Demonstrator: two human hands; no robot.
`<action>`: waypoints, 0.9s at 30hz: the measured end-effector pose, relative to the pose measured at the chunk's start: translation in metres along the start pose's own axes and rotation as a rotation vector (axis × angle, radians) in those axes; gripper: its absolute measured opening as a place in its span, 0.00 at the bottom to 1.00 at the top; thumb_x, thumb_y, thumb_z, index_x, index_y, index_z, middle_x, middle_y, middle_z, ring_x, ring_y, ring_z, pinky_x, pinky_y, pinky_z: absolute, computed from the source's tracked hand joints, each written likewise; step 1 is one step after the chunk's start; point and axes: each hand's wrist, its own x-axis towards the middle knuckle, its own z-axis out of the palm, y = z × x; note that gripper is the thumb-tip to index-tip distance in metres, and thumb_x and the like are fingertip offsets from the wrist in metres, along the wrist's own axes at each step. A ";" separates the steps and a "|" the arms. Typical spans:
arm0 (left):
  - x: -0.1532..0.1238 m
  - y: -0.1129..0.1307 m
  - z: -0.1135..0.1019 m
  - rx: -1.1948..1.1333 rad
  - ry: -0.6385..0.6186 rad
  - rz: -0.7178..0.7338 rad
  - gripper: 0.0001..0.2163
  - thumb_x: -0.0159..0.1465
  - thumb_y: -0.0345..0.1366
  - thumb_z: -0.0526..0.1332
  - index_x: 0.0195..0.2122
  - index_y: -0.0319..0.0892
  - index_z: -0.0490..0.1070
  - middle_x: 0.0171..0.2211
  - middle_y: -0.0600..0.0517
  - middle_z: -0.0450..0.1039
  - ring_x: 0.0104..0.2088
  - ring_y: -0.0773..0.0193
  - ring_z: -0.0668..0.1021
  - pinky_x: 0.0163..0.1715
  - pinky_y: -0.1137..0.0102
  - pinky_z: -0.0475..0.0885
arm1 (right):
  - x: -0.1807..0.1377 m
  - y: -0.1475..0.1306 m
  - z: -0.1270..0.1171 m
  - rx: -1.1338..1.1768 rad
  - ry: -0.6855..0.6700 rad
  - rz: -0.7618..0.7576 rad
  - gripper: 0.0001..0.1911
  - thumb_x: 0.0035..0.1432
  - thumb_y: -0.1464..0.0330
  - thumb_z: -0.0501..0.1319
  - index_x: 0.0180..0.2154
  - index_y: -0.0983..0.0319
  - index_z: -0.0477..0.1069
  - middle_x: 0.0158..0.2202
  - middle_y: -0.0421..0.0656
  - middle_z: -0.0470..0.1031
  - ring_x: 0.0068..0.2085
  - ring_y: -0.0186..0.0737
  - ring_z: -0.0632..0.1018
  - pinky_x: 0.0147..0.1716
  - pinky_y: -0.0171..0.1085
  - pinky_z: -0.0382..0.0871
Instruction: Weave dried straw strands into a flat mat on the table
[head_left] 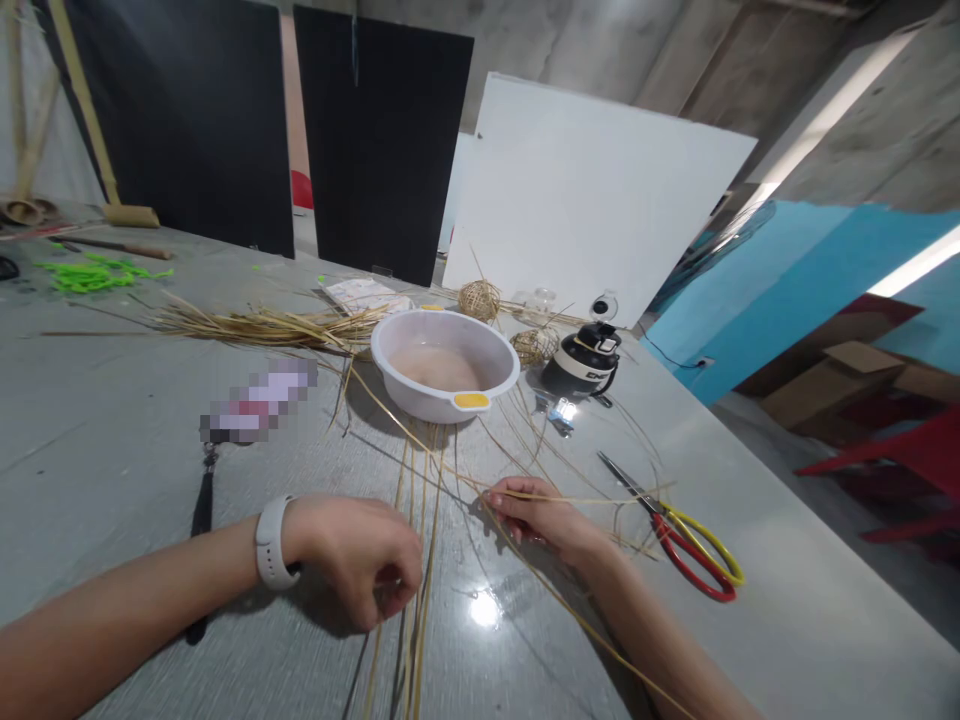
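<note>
Several thin plant strips (429, 530) run lengthwise over the table, from below the white basin to the front edge. My left hand (360, 555), with a pale watch band at the wrist, lies curled over the leftmost of these strips. Its fingertips are bent inward, and whatever they hold is hidden. On the other side, my right hand (529, 512) pinches a long strip (559, 592) between thumb and fingers. That strip crosses the others from the upper left and trails to the lower right. Another strip passes over the right hand's fingers toward the scissors (686, 540).
Behind the strips stands a white basin (390, 385) holding cloudy water. Woven balls (478, 300) and a black-and-white bottle (581, 362) are at its right. A strip bundle (255, 325), a blurred phone-like object (259, 402) and green scraps (94, 272) lie left.
</note>
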 end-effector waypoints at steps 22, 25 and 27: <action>-0.025 -0.053 -0.059 -0.683 1.325 -0.123 0.14 0.55 0.45 0.72 0.29 0.41 0.73 0.19 0.57 0.70 0.19 0.71 0.72 0.22 0.76 0.68 | 0.002 0.006 -0.004 0.123 0.026 -0.050 0.25 0.46 0.50 0.75 0.31 0.64 0.73 0.24 0.38 0.72 0.21 0.26 0.69 0.16 0.27 0.57; -0.021 -0.063 -0.060 -0.916 1.370 -0.173 0.13 0.53 0.43 0.73 0.29 0.41 0.73 0.23 0.56 0.74 0.23 0.70 0.75 0.25 0.77 0.70 | 0.002 0.008 -0.004 0.126 0.006 -0.061 0.24 0.46 0.51 0.75 0.30 0.63 0.74 0.23 0.37 0.71 0.20 0.27 0.69 0.16 0.28 0.57; -0.019 -0.067 -0.058 -0.993 1.349 -0.208 0.12 0.52 0.41 0.74 0.30 0.41 0.74 0.25 0.55 0.75 0.25 0.69 0.76 0.26 0.77 0.70 | 0.003 0.009 -0.005 0.113 -0.019 -0.061 0.23 0.46 0.51 0.75 0.30 0.63 0.75 0.21 0.37 0.70 0.20 0.27 0.68 0.16 0.28 0.57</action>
